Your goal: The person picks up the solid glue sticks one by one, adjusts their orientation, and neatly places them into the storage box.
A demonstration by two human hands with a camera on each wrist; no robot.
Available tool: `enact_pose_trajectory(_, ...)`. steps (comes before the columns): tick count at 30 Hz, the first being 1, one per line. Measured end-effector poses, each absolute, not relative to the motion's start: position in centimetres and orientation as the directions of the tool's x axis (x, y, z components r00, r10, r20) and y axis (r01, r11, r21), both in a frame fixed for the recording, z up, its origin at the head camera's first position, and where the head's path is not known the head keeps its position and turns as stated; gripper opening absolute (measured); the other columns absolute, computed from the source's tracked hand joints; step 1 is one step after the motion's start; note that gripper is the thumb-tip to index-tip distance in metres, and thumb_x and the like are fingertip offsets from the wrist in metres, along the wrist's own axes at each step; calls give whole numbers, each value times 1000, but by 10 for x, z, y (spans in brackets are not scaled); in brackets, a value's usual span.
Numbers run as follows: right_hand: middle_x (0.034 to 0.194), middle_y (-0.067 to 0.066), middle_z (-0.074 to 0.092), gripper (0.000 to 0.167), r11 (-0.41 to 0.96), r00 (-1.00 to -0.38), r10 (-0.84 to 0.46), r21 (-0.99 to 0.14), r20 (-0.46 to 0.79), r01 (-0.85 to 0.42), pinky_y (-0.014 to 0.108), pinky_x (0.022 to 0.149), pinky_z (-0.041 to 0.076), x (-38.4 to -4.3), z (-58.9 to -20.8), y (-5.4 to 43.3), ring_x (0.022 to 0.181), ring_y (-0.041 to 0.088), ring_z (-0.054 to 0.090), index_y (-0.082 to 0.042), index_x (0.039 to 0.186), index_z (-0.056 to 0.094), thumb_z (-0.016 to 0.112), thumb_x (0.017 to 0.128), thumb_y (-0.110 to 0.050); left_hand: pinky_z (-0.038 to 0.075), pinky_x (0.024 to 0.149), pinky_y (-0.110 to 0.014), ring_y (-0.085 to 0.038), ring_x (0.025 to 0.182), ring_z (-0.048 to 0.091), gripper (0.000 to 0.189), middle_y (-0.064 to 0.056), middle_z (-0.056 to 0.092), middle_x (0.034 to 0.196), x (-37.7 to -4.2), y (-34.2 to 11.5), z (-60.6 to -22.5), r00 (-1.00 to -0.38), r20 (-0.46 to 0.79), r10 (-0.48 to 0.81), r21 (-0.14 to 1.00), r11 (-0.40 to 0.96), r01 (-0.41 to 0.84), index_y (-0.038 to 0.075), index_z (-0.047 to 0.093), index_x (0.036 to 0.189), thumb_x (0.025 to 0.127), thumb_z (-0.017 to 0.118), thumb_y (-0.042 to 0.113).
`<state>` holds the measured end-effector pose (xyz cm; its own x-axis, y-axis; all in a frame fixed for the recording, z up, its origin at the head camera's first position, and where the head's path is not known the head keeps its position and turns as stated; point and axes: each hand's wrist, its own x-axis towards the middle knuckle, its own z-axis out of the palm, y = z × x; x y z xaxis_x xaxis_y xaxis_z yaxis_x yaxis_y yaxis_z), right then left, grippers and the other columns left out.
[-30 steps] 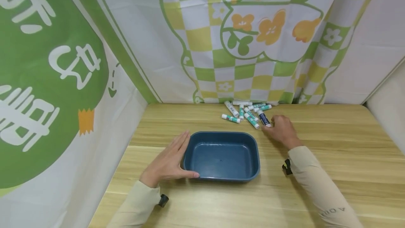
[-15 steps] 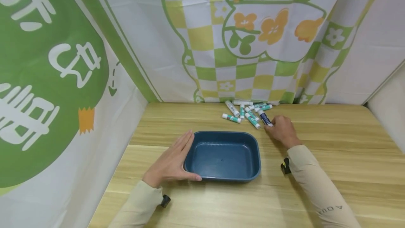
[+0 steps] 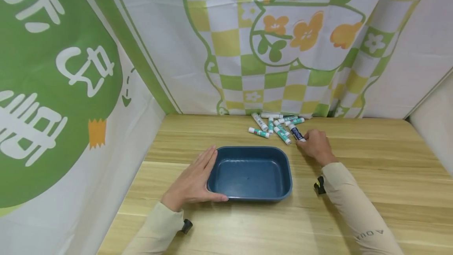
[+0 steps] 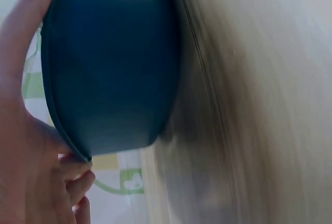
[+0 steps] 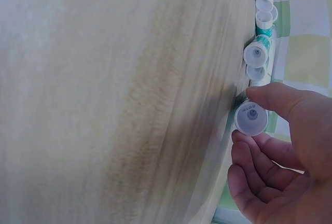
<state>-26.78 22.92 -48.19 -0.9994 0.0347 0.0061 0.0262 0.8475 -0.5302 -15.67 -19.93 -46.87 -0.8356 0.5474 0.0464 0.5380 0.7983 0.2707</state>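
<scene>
A blue rectangular plastic box point(image 3: 249, 152) stands on the wooden table with nothing in it. My left hand point(image 3: 191, 182) rests against its left side, fingers straight and together, thumb along the near rim. Beyond the box's right far corner, my right hand point(image 3: 317, 146) pinches the near end of a dark blue glue stick point(image 3: 295, 131) between thumb and fingers. That stick's round white hollow base point(image 5: 251, 123) faces the camera in the right wrist view, the thumb on one side and fingertips on the other. It lies at the right edge of a pile of glue sticks.
Several green-and-white glue sticks point(image 3: 282, 134) lie loosely heaped at the table's back edge. A white one point(image 3: 260, 121) lies to their left, and a separate green one point(image 3: 258, 132) in front of it. A patterned curtain point(image 3: 262, 89) hangs right behind the table point(image 3: 364, 152).
My left thumb has slid slightly to the right along the box's near rim. My right hand has stayed at the dark blue glue stick, almost still.
</scene>
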Motion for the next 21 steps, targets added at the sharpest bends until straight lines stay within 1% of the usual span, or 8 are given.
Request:
enact_pose_trajectory(5,91,22,74,35,846,-999,32,-532,11,21,31,60,47,-267,-483,230,75,27,62,8,94,75,78,94,-27,21,134,-53,-34,167,12,141,-15,4,179,-152,-190,-471,-869,52,492,251,836,488,0,11,168,76,61,92)
enact_pose_trajectory(10,88,20,74,34,845,-999,35,-534,14,22,30,59,47,-268,-485,231,73,26,61,7,93,74,78,93,-27,19,135,-52,-31,167,6,142,-15,-1,178,-147,-183,-472,-887,59,458,227,859,459,-1,8,168,76,56,96)
enact_pose_trajectory(12,88,20,74,34,846,-999,33,-533,16,19,30,59,47,-268,-484,232,73,26,61,7,92,75,78,93,-27,18,135,-52,-30,167,3,142,-14,-4,178,-147,-182,-472,-889,51,454,233,860,453,-1,6,168,77,55,96)
enact_pose_trajectory(16,89,21,74,35,850,-999,30,-526,20,15,32,60,47,-268,-483,232,74,27,62,7,93,75,77,94,-28,19,135,-52,-33,167,6,141,-15,-3,179,-151,-185,-470,-885,51,462,256,851,459,0,5,169,78,59,92)
enact_pose_trajectory(19,91,22,75,36,853,-999,29,-522,15,17,32,60,48,-268,-482,232,75,27,62,7,94,76,77,94,-29,19,135,-52,-32,167,6,139,-13,-4,179,-155,-190,-468,-877,38,478,280,838,469,3,1,169,78,64,88)
enact_pose_trajectory(21,92,22,75,36,853,-1000,26,-522,13,15,31,61,48,-267,-481,233,75,27,62,7,95,76,77,94,-29,18,135,-51,-29,168,3,140,-11,-8,179,-157,-192,-466,-871,22,491,297,829,474,5,-2,169,78,65,87)
